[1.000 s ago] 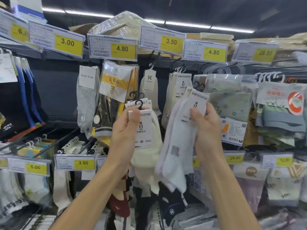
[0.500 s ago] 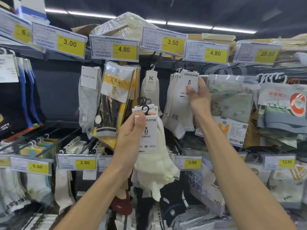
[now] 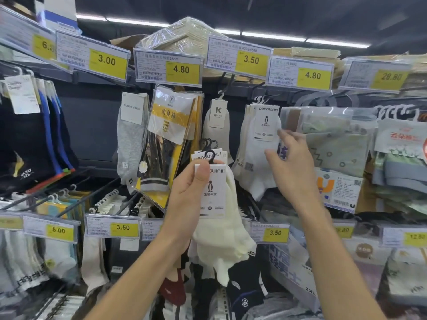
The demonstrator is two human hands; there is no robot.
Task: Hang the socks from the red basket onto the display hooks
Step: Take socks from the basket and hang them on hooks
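Head view: left hand [image 3: 184, 204] fingers [image 3: 202, 175] pinch cream socks [image 3: 225, 239]; right hand [image 3: 294, 174] fingers [image 3: 273, 157] spread beside hung white socks [image 3: 257, 167].

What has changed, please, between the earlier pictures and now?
The right hand lifted a pair of white socks up onto the display hook, let go and has drawn back, open. The left hand still holds the cream socks, about where they were.

One head-worn wide-angle view, facing straight at, and near, the dark metal display rack hung with sock packs [image 3: 92, 125].
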